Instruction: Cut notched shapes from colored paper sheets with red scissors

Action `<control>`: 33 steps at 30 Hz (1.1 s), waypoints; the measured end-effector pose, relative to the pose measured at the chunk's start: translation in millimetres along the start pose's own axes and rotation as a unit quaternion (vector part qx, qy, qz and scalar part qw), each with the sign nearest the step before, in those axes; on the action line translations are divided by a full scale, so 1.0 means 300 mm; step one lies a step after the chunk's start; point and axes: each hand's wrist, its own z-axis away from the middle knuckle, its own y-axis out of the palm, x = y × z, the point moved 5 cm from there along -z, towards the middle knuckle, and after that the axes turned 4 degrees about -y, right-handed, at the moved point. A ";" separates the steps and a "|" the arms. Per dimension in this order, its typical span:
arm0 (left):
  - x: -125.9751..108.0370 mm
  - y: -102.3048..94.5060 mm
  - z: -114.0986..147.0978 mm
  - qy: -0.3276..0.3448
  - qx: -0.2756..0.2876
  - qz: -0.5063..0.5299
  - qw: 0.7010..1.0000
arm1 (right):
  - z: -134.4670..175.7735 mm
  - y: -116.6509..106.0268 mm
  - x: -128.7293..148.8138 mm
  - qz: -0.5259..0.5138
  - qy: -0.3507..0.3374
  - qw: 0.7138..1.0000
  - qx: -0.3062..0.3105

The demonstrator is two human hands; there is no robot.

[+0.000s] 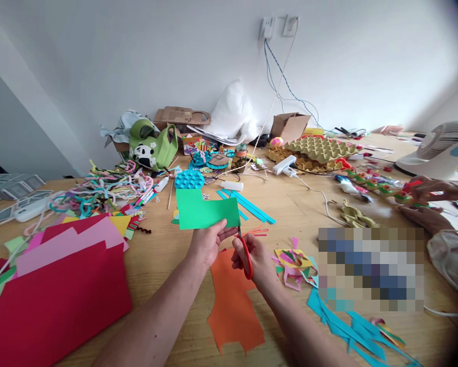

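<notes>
My left hand (209, 242) pinches the lower edge of a green sheet of paper (198, 211), which has a notch cut from its upper right. In my right hand (255, 252) is a pair of scissors (247, 257) with red handles, fingers closed round the loops. The blades meet the right edge of the green paper; whether they are parted I cannot tell. Below my hands an orange sheet of paper (234, 306) with cut edges lies on the table. Blue paper strips (252, 206) lie just beyond the scissors.
Red paper (68, 306) and pink paper (60, 250) are stacked at left, near piled pipe cleaners (99, 188). Paper scraps (294, 260) and blue strips (344, 326) lie at right. Another person's hands (428, 204) work by a fan (439, 148). Egg trays (316, 148) stand behind.
</notes>
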 end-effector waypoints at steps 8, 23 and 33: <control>0.000 0.000 0.001 0.001 0.000 -0.005 1.000 | -0.004 -0.001 -0.002 0.008 0.008 1.000 -0.006; -0.002 0.004 0.002 0.005 -0.005 0.000 1.000 | 0.002 -0.007 -0.003 -0.006 0.020 1.000 -0.018; -0.017 0.013 0.016 0.037 -0.022 -0.018 0.999 | 0.005 -0.011 0.004 -0.003 0.017 1.000 -0.024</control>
